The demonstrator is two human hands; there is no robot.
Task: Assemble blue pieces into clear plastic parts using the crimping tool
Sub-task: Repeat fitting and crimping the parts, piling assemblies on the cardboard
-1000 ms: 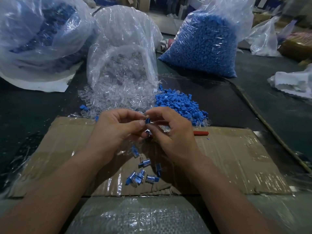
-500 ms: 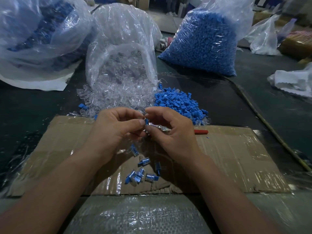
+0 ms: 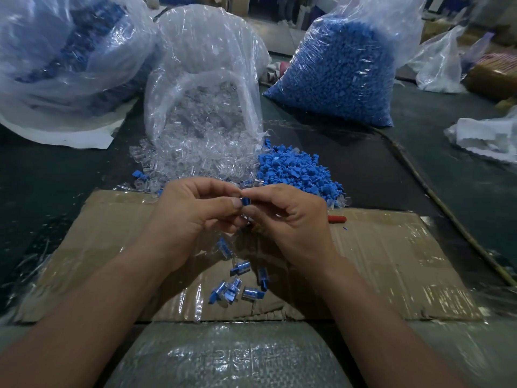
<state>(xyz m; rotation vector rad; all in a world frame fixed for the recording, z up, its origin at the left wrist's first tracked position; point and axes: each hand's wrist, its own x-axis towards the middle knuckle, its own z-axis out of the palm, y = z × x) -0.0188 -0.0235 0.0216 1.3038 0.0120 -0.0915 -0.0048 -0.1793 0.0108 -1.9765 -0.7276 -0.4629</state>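
Fingertips of the left hand (image 3: 195,217) and right hand (image 3: 291,219) pinch one blue piece (image 3: 245,201) between them (any clear part there is too small to tell), above the cardboard (image 3: 391,261); assembled pieces (image 3: 237,287) lie scattered nearer the wrists.

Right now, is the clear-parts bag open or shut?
Open. The clear-parts bag gapes toward the person, and clear parts spill from it onto the table.
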